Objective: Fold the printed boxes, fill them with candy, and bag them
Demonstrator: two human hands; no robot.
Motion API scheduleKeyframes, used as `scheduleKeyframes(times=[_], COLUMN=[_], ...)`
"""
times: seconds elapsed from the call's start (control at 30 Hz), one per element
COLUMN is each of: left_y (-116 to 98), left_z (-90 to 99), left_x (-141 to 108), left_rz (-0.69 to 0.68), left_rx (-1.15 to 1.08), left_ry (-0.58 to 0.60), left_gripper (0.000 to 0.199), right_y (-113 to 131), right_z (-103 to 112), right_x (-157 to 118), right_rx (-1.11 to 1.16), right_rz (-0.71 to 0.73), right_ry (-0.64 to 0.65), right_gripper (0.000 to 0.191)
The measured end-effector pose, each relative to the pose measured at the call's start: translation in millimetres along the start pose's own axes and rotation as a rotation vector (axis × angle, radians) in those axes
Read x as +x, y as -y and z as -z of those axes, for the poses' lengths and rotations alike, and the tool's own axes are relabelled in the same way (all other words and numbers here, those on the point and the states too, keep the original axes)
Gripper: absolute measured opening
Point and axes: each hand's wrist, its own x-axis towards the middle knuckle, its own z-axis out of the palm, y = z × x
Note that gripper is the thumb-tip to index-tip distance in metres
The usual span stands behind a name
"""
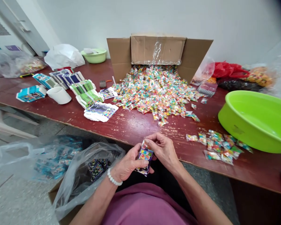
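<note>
My left hand [130, 163] is wrapped around a small purple printed carton [145, 157], its thumb lying across the front. At the carton's upper end, my right hand [162, 150] is pinched, thumb against fingers. A bit of white and orange shows by those fingertips; whether it is the carton's flap or a candy packet I cannot tell. Both hands are just off the table's front edge. Ahead of them, a large heap of small candy packets [154, 90] spills from a cardboard box [158, 50] lying on its side. Flat purple cartons [101, 111] lie fanned out to the left.
A green basin [234, 115] stands at the right, with loose candy packets [221, 145] beside it. Green cartons [84, 90], blue cartons [31, 93] and a white cup-like roll [59, 95] are at the left. Below the table, a plastic-lined box [72, 187] contains dark cartons [98, 168].
</note>
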Motion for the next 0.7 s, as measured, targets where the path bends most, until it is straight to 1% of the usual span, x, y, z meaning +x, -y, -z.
scheduleKeyframes(times=[0.03,0.1,0.13,0.17,0.2,0.23,0.27,0.3,0.33,0.4,0.47,0.53,0.6,0.67,0.7], left_y=[0,-2,-3,-4,-5,-6,-6,-6,-4,1,5,7,5,1,-1], left_z=[-1.5,-3.8,-4.6,-5.2,-5.5,-5.6,-5.5,-5.4,-5.2,-5.2,-6.0,-7.2,-7.9,-7.2,-6.2], left_x=[2,4,5,6,7,7,8,8,7,6,4,3,2,2,3], left_rz=[-0.019,-0.053,-0.064,-0.065,-0.058,-0.045,-0.032,-0.016,-0.002,-0.005,-0.059,-0.132,-0.156,-0.091,-0.045], left_rx=[-0.015,-0.059,-0.092,-0.132,-0.176,-0.218,-0.252,-0.273,-0.275,-0.227,-0.137,-0.057,-0.052,-0.134,-0.191], left_ry=[-0.007,-0.062,-0.1,-0.133,-0.157,-0.172,-0.185,-0.2,-0.22,-0.277,-0.337,-0.361,-0.34,-0.276,-0.249], left_gripper=[0.048,0.05,0.05,0.046,0.042,0.041,0.044,0.048,0.048,0.042,0.037,0.032,0.032,0.04,0.044], right_y=[1,2,1,0,-1,-3,-5,-6,-7,-8,-9,-9,-10,-9,-8], right_z=[1,4,5,4,3,2,-1,-4,-6,-11,-15,-16,-14,-11,-9], right_x=[-1,-2,-3,-4,-5,-6,-6,-7,-7,-8,-9,-10,-11,-11,-11], right_rx=[-0.076,-0.145,-0.12,-0.056,0.04,0.15,0.261,0.362,0.449,0.558,0.569,0.498,0.368,0.195,0.107], right_rz=[0.058,0.164,0.186,0.178,0.144,0.093,0.033,-0.033,-0.099,-0.206,-0.219,-0.151,-0.034,0.121,0.207], right_ry=[0.019,0.14,0.201,0.226,0.209,0.161,0.104,0.076,0.093,0.207,0.286,0.27,0.193,0.135,0.135], right_gripper=[0.02,0.021,0.023,0.025,0.025,0.026,0.03,0.037,0.043,0.048,0.039,0.027,0.022,0.02,0.019])
